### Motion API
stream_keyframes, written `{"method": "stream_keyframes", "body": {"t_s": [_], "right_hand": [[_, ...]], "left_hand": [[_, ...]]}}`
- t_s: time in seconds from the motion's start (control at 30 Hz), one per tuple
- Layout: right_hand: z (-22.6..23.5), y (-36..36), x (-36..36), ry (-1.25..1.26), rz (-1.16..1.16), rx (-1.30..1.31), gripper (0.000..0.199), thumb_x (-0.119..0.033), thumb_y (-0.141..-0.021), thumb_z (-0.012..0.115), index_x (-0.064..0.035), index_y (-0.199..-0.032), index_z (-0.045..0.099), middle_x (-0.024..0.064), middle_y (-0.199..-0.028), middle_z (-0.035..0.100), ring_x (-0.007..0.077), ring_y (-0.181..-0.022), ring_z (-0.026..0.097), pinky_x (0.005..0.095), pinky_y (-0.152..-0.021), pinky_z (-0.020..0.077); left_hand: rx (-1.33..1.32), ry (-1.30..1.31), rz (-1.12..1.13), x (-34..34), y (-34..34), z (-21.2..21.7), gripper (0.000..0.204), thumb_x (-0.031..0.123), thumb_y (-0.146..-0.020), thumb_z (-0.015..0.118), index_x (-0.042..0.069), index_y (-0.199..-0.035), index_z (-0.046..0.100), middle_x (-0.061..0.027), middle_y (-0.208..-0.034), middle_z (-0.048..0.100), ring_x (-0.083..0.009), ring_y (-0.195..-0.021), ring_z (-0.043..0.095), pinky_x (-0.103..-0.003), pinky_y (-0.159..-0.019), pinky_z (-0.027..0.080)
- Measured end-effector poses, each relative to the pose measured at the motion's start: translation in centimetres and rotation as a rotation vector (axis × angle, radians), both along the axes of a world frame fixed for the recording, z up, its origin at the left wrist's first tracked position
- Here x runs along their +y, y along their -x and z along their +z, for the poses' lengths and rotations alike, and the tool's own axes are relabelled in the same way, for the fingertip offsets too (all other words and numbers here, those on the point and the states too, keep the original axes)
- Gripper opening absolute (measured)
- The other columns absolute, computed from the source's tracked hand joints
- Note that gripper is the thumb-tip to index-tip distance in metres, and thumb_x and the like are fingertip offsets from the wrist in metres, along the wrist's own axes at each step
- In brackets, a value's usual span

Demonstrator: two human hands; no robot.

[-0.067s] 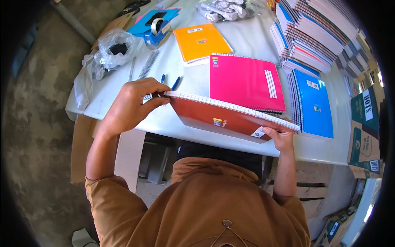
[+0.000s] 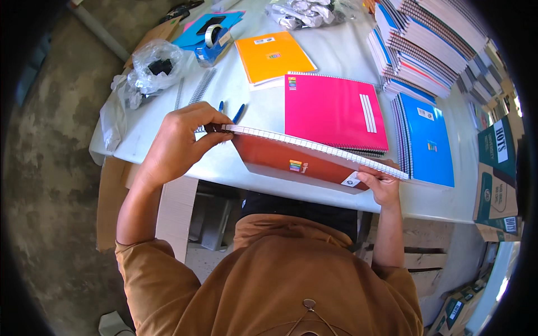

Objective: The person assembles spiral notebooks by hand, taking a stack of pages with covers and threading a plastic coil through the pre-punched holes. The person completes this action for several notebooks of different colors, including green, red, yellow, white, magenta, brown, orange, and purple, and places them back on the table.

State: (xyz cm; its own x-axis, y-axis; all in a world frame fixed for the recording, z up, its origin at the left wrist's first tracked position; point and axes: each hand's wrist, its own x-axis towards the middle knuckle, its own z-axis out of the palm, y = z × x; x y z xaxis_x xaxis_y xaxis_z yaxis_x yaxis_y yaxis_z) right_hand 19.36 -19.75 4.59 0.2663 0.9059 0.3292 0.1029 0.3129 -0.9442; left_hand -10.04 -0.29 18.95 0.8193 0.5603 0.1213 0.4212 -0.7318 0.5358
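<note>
and here's the left hand [image 2: 180,139], thumb and forefinger pinched tight at the left end of the coil on the red spiral notebook [image 2: 266,159], a bit of wire poking out beside the fingers. over at the other end, the right hand [image 2: 383,185] has it clamped, thumb flat on the cover, fingers tucked behind. the notebook is held tilted, coiled edge uppermost, at the near edge of the white table [image 2: 263,112], just in front of the pink spiral notebook [image 2: 330,112]. now the labels: a white sticker [image 2: 351,179] with small dark print sits right by that thumb, and a multicoloured block logo [image 2: 295,166] marks the cover's middle. pink wears a similar stacked-colour logo at its upper left corner, plus white writing bars at the right. the blue spiral notebook [image 2: 430,145] and the orange notebook [image 2: 274,59] each show a white sticker and a colourful logo. far right, green-and-brown cartons [image 2: 496,190] carry bold dark lettering on white panels. two blue pens [image 2: 239,114] lie just beyond the left hand.
</note>
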Motion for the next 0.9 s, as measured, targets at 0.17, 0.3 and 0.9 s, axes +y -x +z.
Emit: {"method": "stream_keyframes", "body": {"t_s": [0.17,0.3,0.9], "right_hand": [[-0.6,0.7,-0.1,-0.103,-0.103,-0.068,0.016,-0.003,-0.075,0.069,0.0012,-0.09,0.067,0.0066,-0.076,0.066,0.0119,-0.067,0.06,0.025,-0.063,0.0479],[1.7,0.7,-0.1,-0.008,-0.018,-0.174,0.019,-0.003,-0.076,0.067,0.002,-0.094,0.066,0.0079,-0.077,0.067,0.0106,-0.067,0.059,0.0233,-0.063,0.0465],[1.3,0.8,-0.3,-0.123,-0.016,-0.469,0.03,-0.013,-0.08,0.06,0.0,-0.107,0.062,0.0123,-0.099,0.066,0.0202,-0.077,0.067,0.0227,-0.065,0.0505]], "left_hand": [[-0.009,-0.147,-0.019,-0.4,-0.2,0.9,0.019,0.002,-0.074,0.066,-0.002,-0.093,0.061,-0.0122,-0.092,0.06,-0.0226,-0.079,0.057,-0.031,-0.072,0.046],[0.164,-0.123,-0.045,-0.4,-1.0,2.4,0.02,0.002,-0.078,0.061,-0.001,-0.097,0.06,-0.0137,-0.096,0.06,-0.0268,-0.085,0.058,-0.033,-0.074,0.045],[0.295,-0.528,-0.07,-0.9,-3.6,3.2,0.021,0.006,-0.068,0.07,0.003,-0.084,0.057,-0.0112,-0.085,0.059,-0.0291,-0.081,0.058,-0.037,-0.07,0.045]]}}
